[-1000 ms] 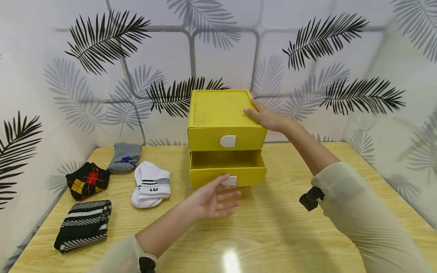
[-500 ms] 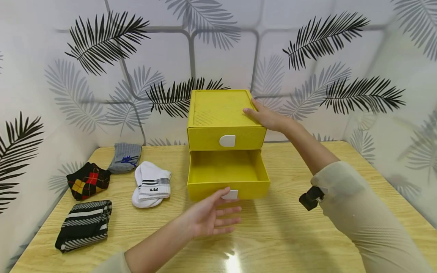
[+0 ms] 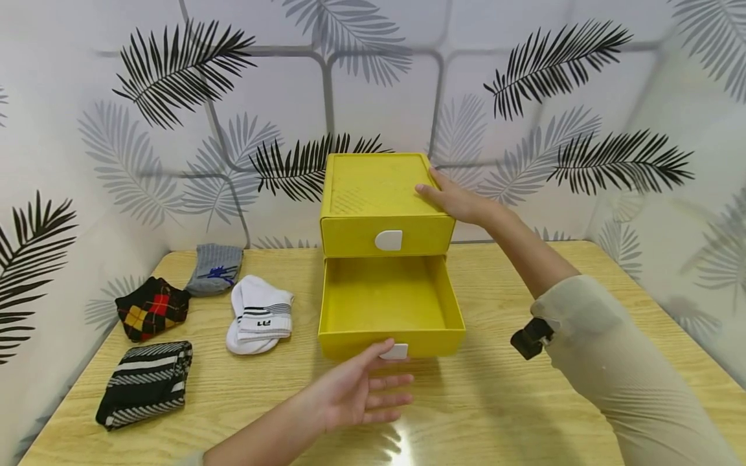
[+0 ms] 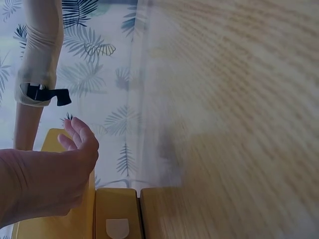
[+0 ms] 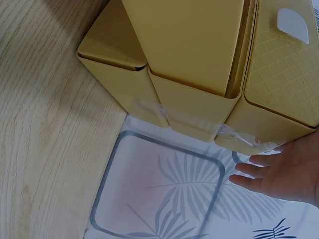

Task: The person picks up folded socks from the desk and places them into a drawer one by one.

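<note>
A yellow drawer cabinet (image 3: 375, 188) stands at the back of the table. One drawer (image 3: 352, 344), below the top one, is pulled well out, and its bare floor shows. At its white handle (image 3: 396, 351), my left hand (image 3: 352, 396) pinches with thumb and forefinger; the other fingers stretch out below. My right hand (image 3: 460, 199) rests on the cabinet's top right edge, thumb on top. In the right wrist view its straight fingers (image 5: 251, 170) lie along the cabinet's side. That view also shows a closed lowest drawer (image 5: 115, 37), hidden in the head view.
Left of the cabinet lie folded socks: a grey pair (image 3: 214, 266), a white pair (image 3: 260, 316) and an argyle pair (image 3: 153, 309). Nearer the front lies a folded black-and-white striped pair (image 3: 146, 383). A leaf-patterned curtain (image 3: 384, 84) hangs close behind the cabinet.
My left hand has drawn the drawer outward toward me, so much more of its inside shows. The right hand stays in place on the cabinet.
</note>
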Demonstrator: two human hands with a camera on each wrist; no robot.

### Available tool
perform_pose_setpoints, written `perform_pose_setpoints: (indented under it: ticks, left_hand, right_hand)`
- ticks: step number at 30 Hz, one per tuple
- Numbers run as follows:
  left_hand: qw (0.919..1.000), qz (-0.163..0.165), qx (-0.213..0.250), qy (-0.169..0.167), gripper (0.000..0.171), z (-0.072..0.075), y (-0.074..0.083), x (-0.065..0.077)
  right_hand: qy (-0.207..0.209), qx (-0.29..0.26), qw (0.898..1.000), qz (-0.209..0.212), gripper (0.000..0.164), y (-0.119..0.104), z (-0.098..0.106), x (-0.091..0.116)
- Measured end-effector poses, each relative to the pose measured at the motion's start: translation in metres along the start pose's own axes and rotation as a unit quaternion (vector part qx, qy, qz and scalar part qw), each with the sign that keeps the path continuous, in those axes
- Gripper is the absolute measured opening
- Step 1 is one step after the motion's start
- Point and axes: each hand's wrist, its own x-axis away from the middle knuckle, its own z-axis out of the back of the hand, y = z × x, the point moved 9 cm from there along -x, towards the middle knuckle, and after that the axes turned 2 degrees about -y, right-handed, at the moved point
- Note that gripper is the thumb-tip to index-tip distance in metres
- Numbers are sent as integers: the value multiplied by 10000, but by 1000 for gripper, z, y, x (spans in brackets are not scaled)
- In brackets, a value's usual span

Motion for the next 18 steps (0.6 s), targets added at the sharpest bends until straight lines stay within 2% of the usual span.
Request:
perform_pose_setpoints:
  ticks: [7,18]
  left_hand:
    - [9999,23,17,-162,65,-6,-10,6]
    - [9997,38,-2,-230,65,-11,-27,10]
  right_hand:
    - [-31,-16,10000,13,71,2,-1,0]
    - [-39,16,10000,14,72,4,-2,3]
